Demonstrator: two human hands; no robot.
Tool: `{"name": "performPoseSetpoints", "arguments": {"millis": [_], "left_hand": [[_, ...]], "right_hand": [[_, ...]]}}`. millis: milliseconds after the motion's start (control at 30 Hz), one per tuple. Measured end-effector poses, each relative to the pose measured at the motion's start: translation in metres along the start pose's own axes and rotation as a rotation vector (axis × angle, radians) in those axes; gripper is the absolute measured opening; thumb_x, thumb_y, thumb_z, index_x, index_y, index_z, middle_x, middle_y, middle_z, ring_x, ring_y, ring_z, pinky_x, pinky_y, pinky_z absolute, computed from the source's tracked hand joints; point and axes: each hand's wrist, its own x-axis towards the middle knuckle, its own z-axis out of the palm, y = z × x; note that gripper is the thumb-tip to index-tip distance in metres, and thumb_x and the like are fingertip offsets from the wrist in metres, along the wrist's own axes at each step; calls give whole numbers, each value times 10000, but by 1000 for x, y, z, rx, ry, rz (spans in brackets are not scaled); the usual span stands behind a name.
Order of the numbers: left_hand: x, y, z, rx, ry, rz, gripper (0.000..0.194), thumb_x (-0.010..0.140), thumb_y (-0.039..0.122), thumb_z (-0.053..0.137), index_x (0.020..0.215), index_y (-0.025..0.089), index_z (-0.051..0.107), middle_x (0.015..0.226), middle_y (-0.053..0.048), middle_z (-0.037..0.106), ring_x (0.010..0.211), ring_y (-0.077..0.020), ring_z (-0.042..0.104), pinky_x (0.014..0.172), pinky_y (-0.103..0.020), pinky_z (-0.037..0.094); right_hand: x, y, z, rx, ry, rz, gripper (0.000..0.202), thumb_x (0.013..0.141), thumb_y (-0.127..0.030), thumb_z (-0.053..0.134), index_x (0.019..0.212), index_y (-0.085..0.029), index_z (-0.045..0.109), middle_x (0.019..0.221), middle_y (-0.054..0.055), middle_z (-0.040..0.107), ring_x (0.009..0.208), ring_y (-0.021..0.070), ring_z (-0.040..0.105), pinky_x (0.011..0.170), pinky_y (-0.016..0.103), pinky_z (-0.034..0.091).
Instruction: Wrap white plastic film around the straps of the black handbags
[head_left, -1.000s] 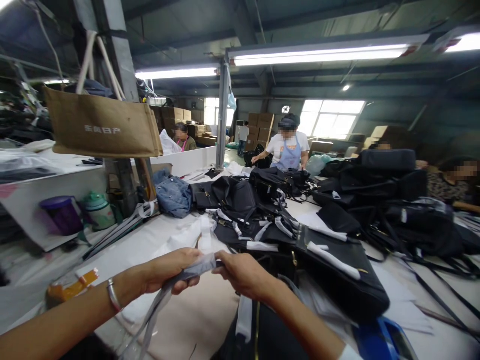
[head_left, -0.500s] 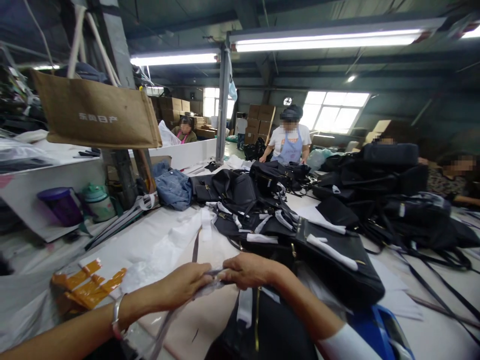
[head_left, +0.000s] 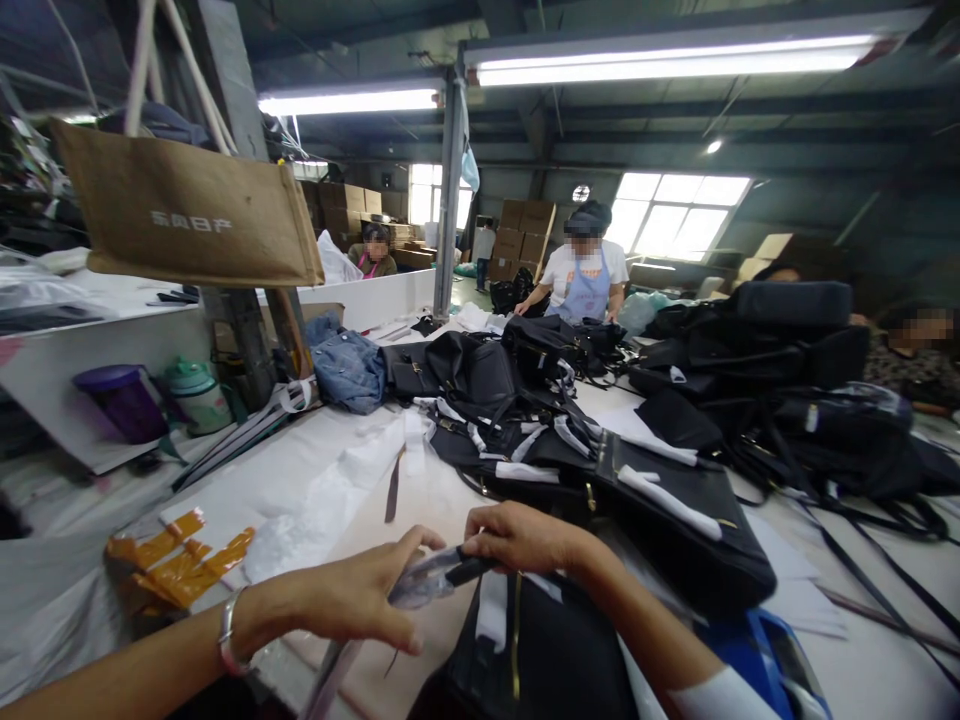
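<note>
Between my hands runs a dark strap (head_left: 469, 570) in clear plastic wrapping (head_left: 424, 585), its black end bare near my right hand. My right hand (head_left: 517, 535) pinches it between thumb and fingers. My left hand (head_left: 367, 595), with a bangle at the wrist, has thumb and fingers spread beside the wrapping; whether its palm touches the plastic is hard to see. From there, a long wrapped strip (head_left: 330, 675) hangs toward the bottom edge. Just below my right hand stands a black bag (head_left: 566, 660) with a gold zipper and a white-wrapped piece.
Black bags (head_left: 675, 500) with white-wrapped handles crowd the table's middle and right. To the left lie orange tape pieces (head_left: 180, 565), a denim bundle (head_left: 345, 365), a purple cup (head_left: 124, 400) and a green-lidded bottle (head_left: 197, 395). A co-worker in an apron (head_left: 585, 285) stands opposite.
My left hand has gone from closed on the plastic-wrapped strap to spread fingers, moving slightly left and down. My right hand has shifted a little right, and the strap's black end now shows.
</note>
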Motion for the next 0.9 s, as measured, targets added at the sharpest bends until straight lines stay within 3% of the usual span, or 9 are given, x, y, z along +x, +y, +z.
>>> {"name": "performPoseSetpoints", "arguments": {"millis": [33,133,233,400,700,900], "left_hand": [[-2,1,0,77,0,13,639,670,345,766,1212,264,437,997,2,559,859,-179,521,702,-247,407],[-3,-3,0,196,-15,-3,255,877,398,533,1072,234,514,884,2,585,807,-177,545,733,-274,413],[5,-13,0,130,30,1,380,959,473,332,906,191,582,809,-17,595,762,-167,558,738,-279,431],[19,-22,4,-211,27,34,462,931,552,367,934,148,591,832,-65,656,725,-163,600,694,-278,463],[23,-34,13,-628,-14,-74,400,869,557,506,922,161,494,852,-124,729,615,-154,643,590,-253,451],[32,-35,24,-625,93,-79,341,881,508,511,889,173,449,792,-119,735,533,-139,633,506,-221,447]], "right_hand": [[1,1,0,-1,-11,2,253,903,-402,511,921,-167,602,590,-50,541,521,84,478,497,182,321],[2,3,0,-22,-39,-5,253,900,-406,514,908,-170,605,586,-50,539,521,84,478,500,184,316],[0,3,-1,-52,-41,-14,247,908,-404,500,918,-181,607,574,-53,534,521,88,488,506,186,315],[-6,2,-3,-162,41,-29,234,917,-383,485,922,-189,616,617,-36,565,558,96,490,526,195,302],[-2,8,2,-297,59,-40,265,910,-392,485,1018,-188,616,747,12,622,642,128,508,555,213,295],[3,2,3,-226,42,-81,236,914,-360,498,1066,-204,588,715,-8,608,644,125,520,561,206,303]]}}
